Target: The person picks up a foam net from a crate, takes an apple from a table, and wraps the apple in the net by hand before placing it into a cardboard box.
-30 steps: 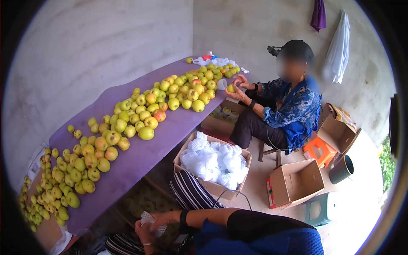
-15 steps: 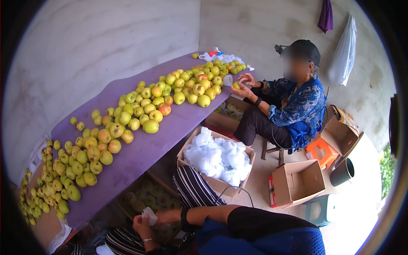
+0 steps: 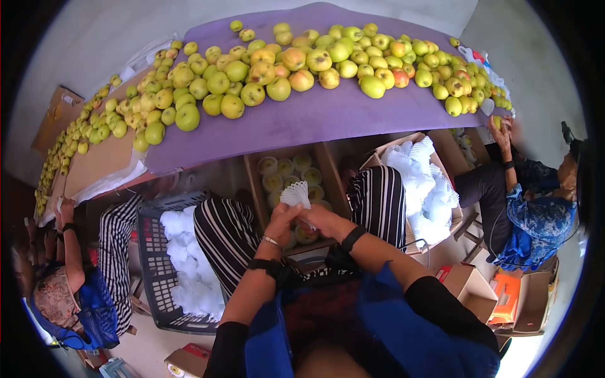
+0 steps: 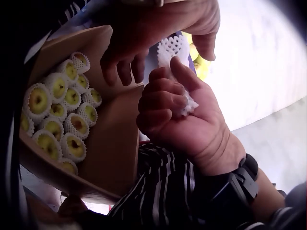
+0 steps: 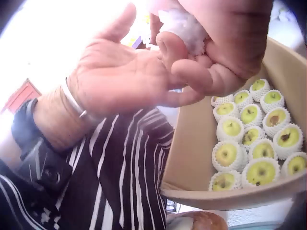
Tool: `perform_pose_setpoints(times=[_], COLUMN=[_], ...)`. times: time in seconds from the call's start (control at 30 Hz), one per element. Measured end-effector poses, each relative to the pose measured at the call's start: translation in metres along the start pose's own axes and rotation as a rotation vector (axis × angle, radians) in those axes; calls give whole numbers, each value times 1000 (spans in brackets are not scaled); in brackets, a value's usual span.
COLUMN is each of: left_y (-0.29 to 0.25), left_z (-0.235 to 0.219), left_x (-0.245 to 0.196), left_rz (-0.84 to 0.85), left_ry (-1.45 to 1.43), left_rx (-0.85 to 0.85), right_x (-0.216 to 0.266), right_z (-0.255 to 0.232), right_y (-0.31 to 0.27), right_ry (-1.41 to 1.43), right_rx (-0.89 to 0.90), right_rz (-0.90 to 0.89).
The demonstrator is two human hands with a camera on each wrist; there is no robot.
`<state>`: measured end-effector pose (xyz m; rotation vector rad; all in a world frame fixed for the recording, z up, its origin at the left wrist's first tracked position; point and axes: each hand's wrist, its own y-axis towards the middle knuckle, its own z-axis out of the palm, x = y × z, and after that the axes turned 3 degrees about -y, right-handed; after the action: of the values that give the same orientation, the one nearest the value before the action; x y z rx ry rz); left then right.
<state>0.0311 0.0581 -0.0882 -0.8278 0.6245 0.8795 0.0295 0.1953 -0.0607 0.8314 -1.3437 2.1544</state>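
In the head view my left hand (image 3: pixel 278 222), with a bracelet at its wrist, is beside my right hand (image 3: pixel 322 220). A white foam net (image 3: pixel 296 194) stands up between them, fanned out at its top. In the left wrist view my right hand (image 4: pixel 189 112) curls its fingers round the net (image 4: pixel 172 50), while my left hand (image 4: pixel 165 31) has its fingers apart. The right wrist view shows my left hand (image 5: pixel 120 76) palm up with its thumb extended, close to my right hand (image 5: pixel 228 40), which grips the crumpled net (image 5: pixel 184 29).
Net-wrapped apples (image 3: pixel 285 167) fill a carton (image 3: pixel 334 173) beyond my hands. Loose apples cover a purple table (image 3: pixel 302 116). A black crate (image 3: pixel 151 252) and a box of foam nets (image 3: pixel 419 189) flank my knees. People (image 3: pixel 69 296) (image 3: pixel 535 208) sit on both sides.
The head view has swung left, bringing the crate and another seated person into sight. The hands and net now show near the middle, in front of the carton of wrapped apples.
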Motion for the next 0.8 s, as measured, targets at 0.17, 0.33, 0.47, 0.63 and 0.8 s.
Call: perform_pose_setpoints(times=[0.17, 0.33, 0.47, 0.63, 0.8], left_y=[4, -3, -2, -14, -19], left_z=[2, 16, 17, 31, 32], left_x=[4, -6, -3, -17, -10], left_rz=[40, 39, 184, 214, 227], left_ry=[-189, -441, -319, -257, -412], left_rx=[-145, -226, -172, -315, -235], right_x=[-17, -33, -29, -52, -37], right_z=[-1, -11, 5, 4, 9], right_y=[3, 16, 8, 42, 34], right_ry=[-346, -525, -653, -1171, -1332], right_rx=[131, 113, -22, -186, -237], right_rz=[95, 51, -44, -299, -248])
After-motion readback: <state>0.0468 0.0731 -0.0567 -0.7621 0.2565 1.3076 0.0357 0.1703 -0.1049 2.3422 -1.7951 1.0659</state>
